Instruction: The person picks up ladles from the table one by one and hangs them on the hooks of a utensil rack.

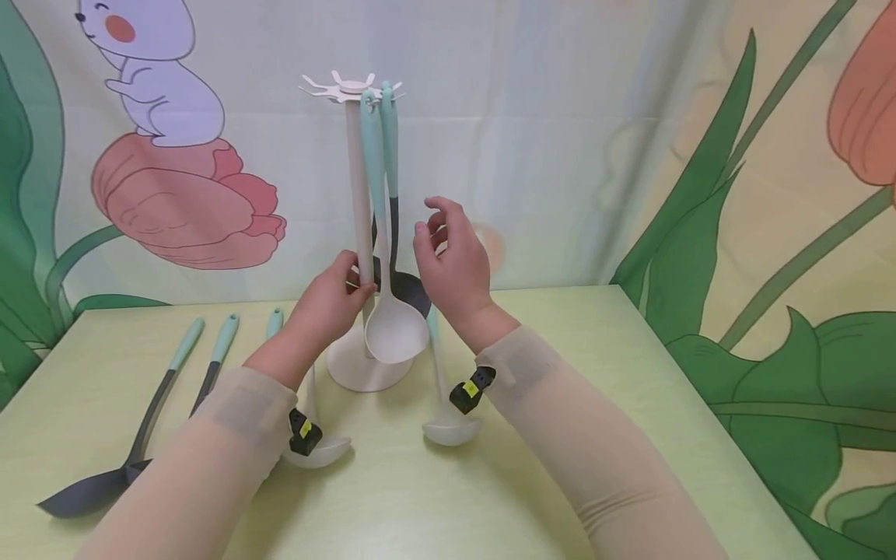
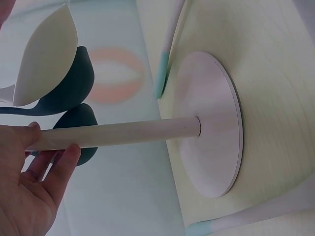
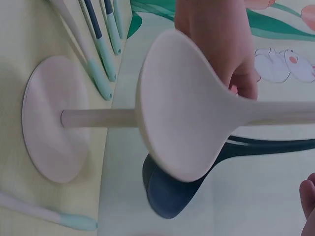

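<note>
My left hand (image 1: 325, 303) grips the pole (image 1: 356, 187) of a pale utensil stand partway up, thumb and fingers around it. From the stand's hooked top (image 1: 343, 92) hang a white ladle (image 1: 397, 330) with a mint handle and a dark ladle (image 1: 411, 292) behind it. In the left wrist view, a second dark utensil (image 2: 81, 115) shows partly behind the pole. My right hand (image 1: 458, 260) is raised just right of the hanging ladles, its fingers loosely bent and holding nothing. The stand's round base (image 2: 209, 123) rests on the table.
Left on the table (image 1: 546, 474) lie a dark turner (image 1: 87, 494), another dark utensil (image 1: 208, 381) partly under my left arm, and a white ladle (image 1: 325, 453). Another white ladle (image 1: 451, 430) lies right of the base. A printed curtain (image 1: 546, 155) hangs behind.
</note>
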`<state>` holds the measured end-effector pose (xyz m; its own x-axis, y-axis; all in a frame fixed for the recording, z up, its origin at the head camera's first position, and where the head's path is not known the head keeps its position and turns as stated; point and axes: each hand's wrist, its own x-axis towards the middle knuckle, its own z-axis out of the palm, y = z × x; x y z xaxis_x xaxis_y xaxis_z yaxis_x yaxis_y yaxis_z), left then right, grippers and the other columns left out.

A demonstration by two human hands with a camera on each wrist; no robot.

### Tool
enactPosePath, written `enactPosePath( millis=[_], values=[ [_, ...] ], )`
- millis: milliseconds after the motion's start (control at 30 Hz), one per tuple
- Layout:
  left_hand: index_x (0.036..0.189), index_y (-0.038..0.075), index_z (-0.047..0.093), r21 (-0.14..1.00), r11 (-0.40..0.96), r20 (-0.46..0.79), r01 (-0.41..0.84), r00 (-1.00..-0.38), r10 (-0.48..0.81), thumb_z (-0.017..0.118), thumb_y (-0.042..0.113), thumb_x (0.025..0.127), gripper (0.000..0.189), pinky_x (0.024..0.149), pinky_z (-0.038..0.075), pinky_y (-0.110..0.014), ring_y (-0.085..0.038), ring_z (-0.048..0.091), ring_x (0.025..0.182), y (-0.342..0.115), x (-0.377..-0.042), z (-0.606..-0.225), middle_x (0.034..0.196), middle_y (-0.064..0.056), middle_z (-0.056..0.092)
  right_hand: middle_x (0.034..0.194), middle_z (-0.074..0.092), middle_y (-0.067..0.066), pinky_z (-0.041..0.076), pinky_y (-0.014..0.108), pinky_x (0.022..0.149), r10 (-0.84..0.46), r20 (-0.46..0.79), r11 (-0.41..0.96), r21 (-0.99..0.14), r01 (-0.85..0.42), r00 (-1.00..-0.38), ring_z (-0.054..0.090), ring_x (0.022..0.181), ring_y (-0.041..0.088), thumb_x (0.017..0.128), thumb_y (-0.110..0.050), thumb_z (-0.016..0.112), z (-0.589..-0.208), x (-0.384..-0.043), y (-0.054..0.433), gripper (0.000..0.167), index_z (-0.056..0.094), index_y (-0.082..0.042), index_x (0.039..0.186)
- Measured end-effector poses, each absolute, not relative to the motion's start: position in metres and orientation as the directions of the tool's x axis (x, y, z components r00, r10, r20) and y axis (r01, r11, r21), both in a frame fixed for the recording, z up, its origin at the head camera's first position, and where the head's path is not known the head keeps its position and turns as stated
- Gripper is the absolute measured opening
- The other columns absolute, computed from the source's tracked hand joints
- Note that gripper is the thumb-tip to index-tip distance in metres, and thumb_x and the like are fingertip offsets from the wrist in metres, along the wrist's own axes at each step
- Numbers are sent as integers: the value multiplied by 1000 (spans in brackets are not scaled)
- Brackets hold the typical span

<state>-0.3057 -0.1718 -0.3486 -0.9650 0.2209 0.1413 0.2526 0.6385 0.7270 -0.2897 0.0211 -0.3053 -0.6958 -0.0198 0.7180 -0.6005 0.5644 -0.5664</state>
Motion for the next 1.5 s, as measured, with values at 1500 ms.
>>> enactPosePath(
  millis=[1500],
  values=[
    [125,8,43,741,624,134,247,-965,224,56,18,102,28,87,53,-47,-29,62,101,-172,-304,-352,106,-13,61,127,56,15,57,30,54,-93,-266,840,-538,68,-959,64,63,21,95,-30,62,-409,-339,45,62,37,-6,146]
  ],
)
